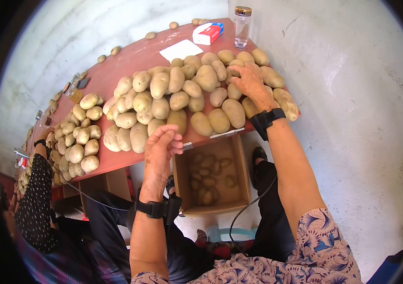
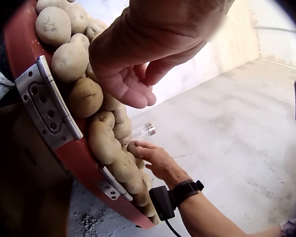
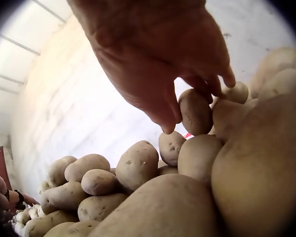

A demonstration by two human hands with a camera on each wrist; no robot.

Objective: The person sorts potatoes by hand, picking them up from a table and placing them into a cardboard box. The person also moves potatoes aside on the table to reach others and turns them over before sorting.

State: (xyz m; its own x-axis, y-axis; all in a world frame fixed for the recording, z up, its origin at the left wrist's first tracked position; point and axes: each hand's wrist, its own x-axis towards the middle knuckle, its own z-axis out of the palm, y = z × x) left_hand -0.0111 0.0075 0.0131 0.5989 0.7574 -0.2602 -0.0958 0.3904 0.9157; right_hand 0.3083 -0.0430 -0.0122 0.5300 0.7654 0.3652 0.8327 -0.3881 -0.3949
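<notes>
A wide pile of potatoes (image 1: 160, 85) covers the front of the red table. At the pile's right side my right hand (image 1: 250, 84) has its thumb and fingers around one potato (image 3: 195, 111), among the others. My left hand (image 1: 160, 149) is in the air just in front of the table's edge, with fingers loosely curled and nothing in them. Close beyond its fingertips lies a darker potato (image 1: 177, 121). In the left wrist view the left hand (image 2: 153, 54) hangs over potatoes near a metal hinge (image 2: 50, 106).
Below the table edge stands a cardboard box (image 1: 211, 208) with several potatoes in it. A glass bottle (image 1: 242, 29), a tissue packet (image 1: 208, 34) and white paper (image 1: 181, 50) are at the back. Another person's arm (image 1: 38, 189) reaches beside a second potato pile (image 1: 76, 137). A wall (image 1: 343, 94) borders the right.
</notes>
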